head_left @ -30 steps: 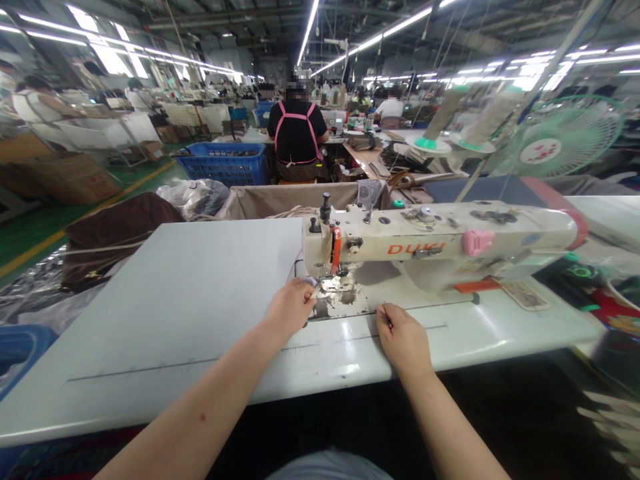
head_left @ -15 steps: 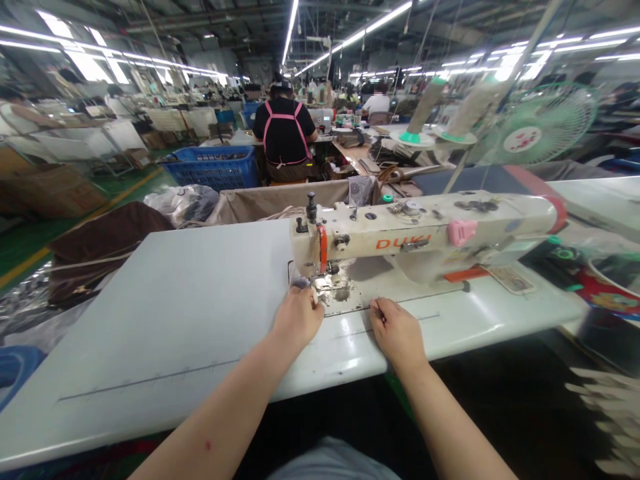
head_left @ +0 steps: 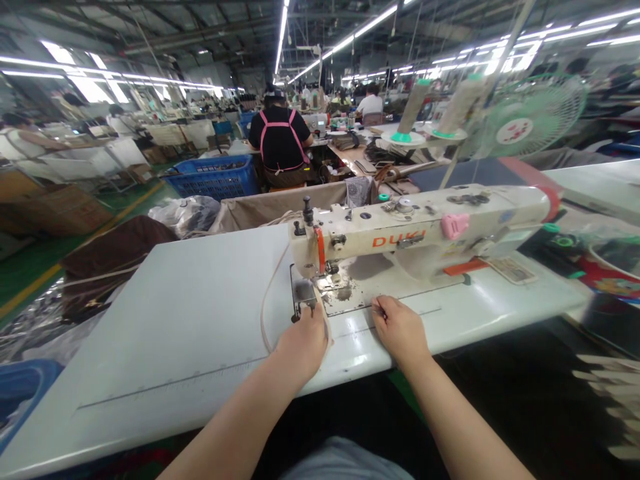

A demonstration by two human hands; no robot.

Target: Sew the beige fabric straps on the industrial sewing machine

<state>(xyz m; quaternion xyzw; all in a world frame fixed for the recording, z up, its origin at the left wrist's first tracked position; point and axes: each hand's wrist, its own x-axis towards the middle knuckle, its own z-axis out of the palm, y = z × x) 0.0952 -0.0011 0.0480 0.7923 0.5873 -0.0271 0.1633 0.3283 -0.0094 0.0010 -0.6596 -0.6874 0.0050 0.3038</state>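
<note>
My left hand is closed around a narrow beige strip, just in front of the presser foot. The strip runs up beside the needle area and loops to the left over the white table. A sewing machine with orange lettering stands behind both hands, its metal needle plate bare in part. Near the front edge of the machine bed rests my right hand, fingers curled and pinched together. What it may hold is too small and dark to make out.
Thread cones on a stand and a green fan rise behind the machine. A blue crate and a cloth-sided bin lie beyond the table. A person in a black top sits ahead, back turned.
My left hand has drawn toward me, away from the needle area, and a loop of beige strip now shows on the table. The right hand has stayed nearly in place.
</note>
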